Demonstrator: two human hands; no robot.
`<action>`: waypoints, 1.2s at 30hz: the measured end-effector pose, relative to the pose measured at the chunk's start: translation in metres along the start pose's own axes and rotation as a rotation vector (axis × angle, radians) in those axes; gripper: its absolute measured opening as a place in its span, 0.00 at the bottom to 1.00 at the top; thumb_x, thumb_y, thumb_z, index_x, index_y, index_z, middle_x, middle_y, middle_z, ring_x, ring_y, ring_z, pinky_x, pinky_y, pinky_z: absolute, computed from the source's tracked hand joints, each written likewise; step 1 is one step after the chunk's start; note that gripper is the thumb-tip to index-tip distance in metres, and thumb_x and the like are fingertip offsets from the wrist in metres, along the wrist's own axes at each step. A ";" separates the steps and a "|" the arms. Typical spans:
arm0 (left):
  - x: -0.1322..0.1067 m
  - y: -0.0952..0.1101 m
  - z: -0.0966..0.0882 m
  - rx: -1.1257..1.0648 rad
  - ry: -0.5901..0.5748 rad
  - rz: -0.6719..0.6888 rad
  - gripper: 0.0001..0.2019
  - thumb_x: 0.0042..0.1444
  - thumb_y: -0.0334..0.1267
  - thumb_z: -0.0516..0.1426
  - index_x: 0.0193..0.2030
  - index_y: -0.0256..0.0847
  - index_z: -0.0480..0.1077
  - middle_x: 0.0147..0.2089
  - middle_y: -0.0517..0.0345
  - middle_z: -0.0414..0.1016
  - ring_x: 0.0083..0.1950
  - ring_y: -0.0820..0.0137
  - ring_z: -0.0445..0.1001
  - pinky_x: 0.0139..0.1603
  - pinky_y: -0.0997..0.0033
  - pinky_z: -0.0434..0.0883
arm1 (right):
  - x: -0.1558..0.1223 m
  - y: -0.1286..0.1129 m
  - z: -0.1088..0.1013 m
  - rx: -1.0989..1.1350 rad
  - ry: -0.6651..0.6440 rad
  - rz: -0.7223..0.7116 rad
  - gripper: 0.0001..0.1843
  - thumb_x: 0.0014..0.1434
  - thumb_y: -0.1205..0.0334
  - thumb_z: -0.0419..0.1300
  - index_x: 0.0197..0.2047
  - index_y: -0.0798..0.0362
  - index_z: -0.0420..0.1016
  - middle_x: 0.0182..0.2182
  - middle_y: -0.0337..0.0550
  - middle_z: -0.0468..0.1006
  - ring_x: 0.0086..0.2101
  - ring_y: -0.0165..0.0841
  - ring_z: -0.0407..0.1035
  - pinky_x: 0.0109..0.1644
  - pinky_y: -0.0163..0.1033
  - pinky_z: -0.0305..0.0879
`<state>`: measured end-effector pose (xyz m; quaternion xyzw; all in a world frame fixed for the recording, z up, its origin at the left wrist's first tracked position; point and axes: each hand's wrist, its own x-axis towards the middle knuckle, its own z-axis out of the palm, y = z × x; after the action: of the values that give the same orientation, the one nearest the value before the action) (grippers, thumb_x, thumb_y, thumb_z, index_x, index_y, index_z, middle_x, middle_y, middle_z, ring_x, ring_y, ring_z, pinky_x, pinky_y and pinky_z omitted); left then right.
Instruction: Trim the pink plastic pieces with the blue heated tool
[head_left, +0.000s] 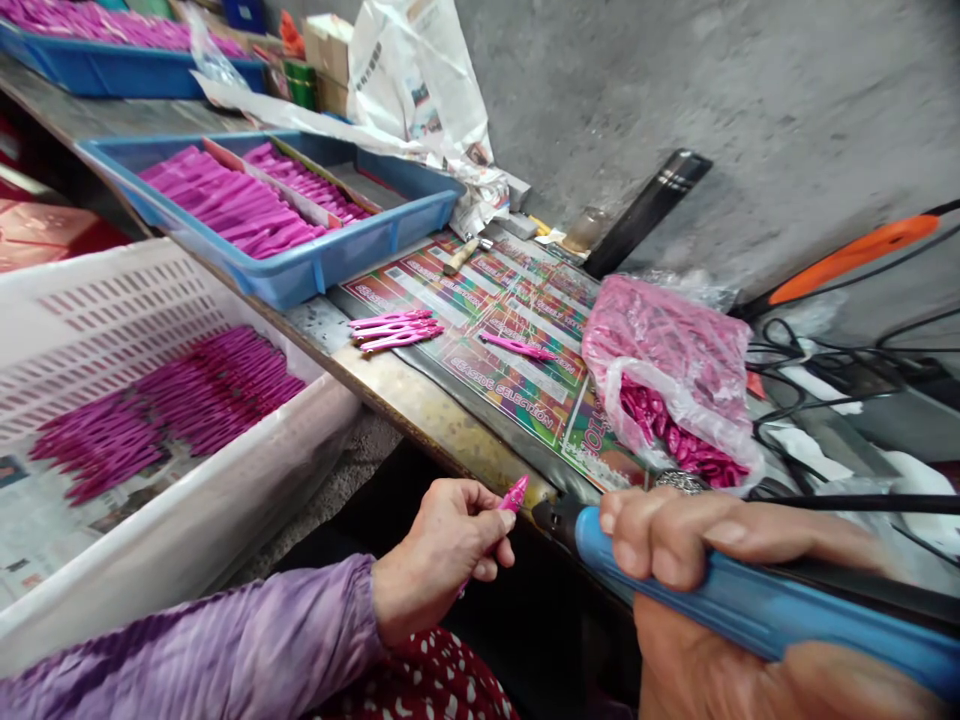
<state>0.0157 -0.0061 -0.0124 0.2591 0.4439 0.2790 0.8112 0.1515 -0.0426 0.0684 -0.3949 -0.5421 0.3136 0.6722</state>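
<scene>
My left hand [454, 540] pinches a slender pink plastic piece [516, 494] between thumb and fingers, its pointed end up. My right hand [720, 580] is wrapped round a blue-handled tool [675, 590] whose black tip [556, 515] is just right of that piece, close to the table edge. On the printed mat ahead lie a small bunch of pink pieces [396, 330] and a single pink piece [517, 346]. A pink plastic bag [667, 325], open toward me, shows many glossy dark-pink pieces [675, 430] inside.
At left stands a white basket [112, 300] holding rows of pink pieces. Blue trays [300, 275] with more pieces sit farther back. A short wooden-handled tool [460, 256] lies on the mat. Black cables [795, 400] and an orange-handled tool [855, 258] are at right, by the grey wall.
</scene>
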 end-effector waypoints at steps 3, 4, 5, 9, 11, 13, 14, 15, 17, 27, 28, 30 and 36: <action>0.000 0.001 0.001 0.007 0.010 0.005 0.09 0.54 0.35 0.63 0.30 0.37 0.67 0.18 0.64 0.70 0.15 0.83 0.57 0.18 0.81 0.49 | 0.004 -0.001 0.009 0.038 -0.032 -0.011 0.17 0.58 0.45 0.69 0.38 0.49 0.74 0.23 0.33 0.72 0.23 0.31 0.66 0.32 0.43 0.66; 0.000 0.002 0.002 0.009 0.016 0.005 0.08 0.55 0.34 0.62 0.30 0.36 0.67 0.18 0.64 0.70 0.15 0.83 0.57 0.18 0.81 0.49 | 0.007 -0.001 0.013 0.045 -0.012 -0.027 0.16 0.58 0.46 0.69 0.36 0.49 0.74 0.21 0.32 0.71 0.22 0.30 0.65 0.30 0.41 0.64; 0.000 0.002 0.002 0.009 0.025 0.003 0.07 0.56 0.33 0.61 0.29 0.37 0.67 0.18 0.64 0.70 0.15 0.83 0.57 0.18 0.81 0.49 | 0.009 -0.001 0.017 0.042 -0.006 -0.028 0.17 0.57 0.45 0.70 0.35 0.50 0.74 0.20 0.32 0.70 0.21 0.30 0.64 0.29 0.40 0.63; -0.002 0.006 0.005 0.016 0.048 -0.014 0.07 0.59 0.29 0.58 0.29 0.36 0.67 0.18 0.64 0.69 0.15 0.83 0.57 0.18 0.80 0.49 | 0.016 0.000 0.028 0.024 0.052 0.042 0.20 0.55 0.42 0.71 0.31 0.50 0.73 0.19 0.32 0.68 0.20 0.29 0.62 0.28 0.40 0.62; -0.004 0.008 0.006 0.013 0.051 -0.025 0.08 0.59 0.28 0.57 0.28 0.36 0.67 0.18 0.64 0.68 0.15 0.83 0.57 0.18 0.80 0.49 | 0.017 0.001 0.028 0.027 0.094 0.064 0.22 0.53 0.39 0.71 0.31 0.49 0.73 0.19 0.32 0.68 0.20 0.29 0.61 0.28 0.40 0.62; -0.005 0.009 0.007 0.008 0.049 -0.035 0.08 0.60 0.28 0.57 0.28 0.36 0.66 0.17 0.64 0.68 0.15 0.83 0.56 0.18 0.80 0.48 | 0.017 0.002 0.026 0.024 0.118 0.075 0.25 0.52 0.36 0.71 0.32 0.49 0.74 0.19 0.32 0.68 0.21 0.29 0.62 0.30 0.40 0.63; -0.006 0.010 0.007 0.009 0.048 -0.038 0.08 0.60 0.28 0.57 0.28 0.36 0.66 0.17 0.64 0.68 0.15 0.83 0.56 0.18 0.80 0.48 | 0.016 0.002 0.024 0.022 0.126 0.080 0.25 0.52 0.35 0.71 0.33 0.49 0.74 0.20 0.32 0.68 0.21 0.29 0.62 0.31 0.40 0.64; -0.006 0.010 0.007 0.011 0.048 -0.039 0.09 0.60 0.28 0.57 0.29 0.36 0.66 0.17 0.64 0.68 0.14 0.83 0.55 0.18 0.80 0.47 | 0.015 0.002 0.022 0.021 0.121 0.081 0.26 0.51 0.34 0.70 0.33 0.48 0.74 0.20 0.31 0.68 0.21 0.30 0.63 0.31 0.41 0.64; -0.006 0.010 0.007 0.021 0.049 -0.040 0.09 0.61 0.28 0.57 0.29 0.37 0.66 0.18 0.64 0.68 0.14 0.83 0.55 0.18 0.80 0.46 | 0.014 0.002 0.018 0.022 0.103 0.077 0.25 0.52 0.34 0.70 0.34 0.48 0.74 0.20 0.32 0.69 0.22 0.30 0.64 0.32 0.41 0.66; -0.003 0.008 0.007 0.041 0.053 -0.036 0.11 0.63 0.26 0.56 0.28 0.37 0.66 0.17 0.65 0.68 0.15 0.84 0.55 0.18 0.80 0.48 | 0.014 -0.001 0.021 0.088 0.034 0.048 0.18 0.57 0.43 0.70 0.37 0.48 0.76 0.22 0.33 0.72 0.24 0.30 0.65 0.35 0.41 0.67; -0.003 0.008 0.007 0.040 0.052 -0.035 0.11 0.63 0.26 0.56 0.28 0.37 0.66 0.17 0.65 0.68 0.15 0.84 0.56 0.18 0.80 0.48 | 0.014 -0.001 0.021 0.078 0.041 0.037 0.19 0.56 0.43 0.70 0.37 0.49 0.76 0.22 0.32 0.72 0.24 0.30 0.65 0.34 0.41 0.67; -0.003 0.008 0.007 0.036 0.048 -0.028 0.11 0.63 0.26 0.56 0.28 0.37 0.66 0.18 0.65 0.68 0.15 0.83 0.56 0.19 0.80 0.48 | 0.015 0.000 0.020 0.069 0.038 0.030 0.19 0.56 0.43 0.70 0.37 0.49 0.76 0.22 0.32 0.72 0.23 0.30 0.65 0.34 0.41 0.67; -0.004 0.012 0.009 0.042 0.053 -0.041 0.13 0.63 0.26 0.56 0.27 0.37 0.65 0.17 0.65 0.68 0.15 0.83 0.56 0.18 0.81 0.49 | 0.014 0.001 0.022 0.062 0.025 0.053 0.18 0.57 0.44 0.70 0.38 0.48 0.76 0.23 0.32 0.73 0.25 0.30 0.66 0.36 0.42 0.67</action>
<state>0.0186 -0.0020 0.0022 0.2596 0.4764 0.2598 0.7988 0.1334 -0.0258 0.0770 -0.3921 -0.5131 0.3430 0.6821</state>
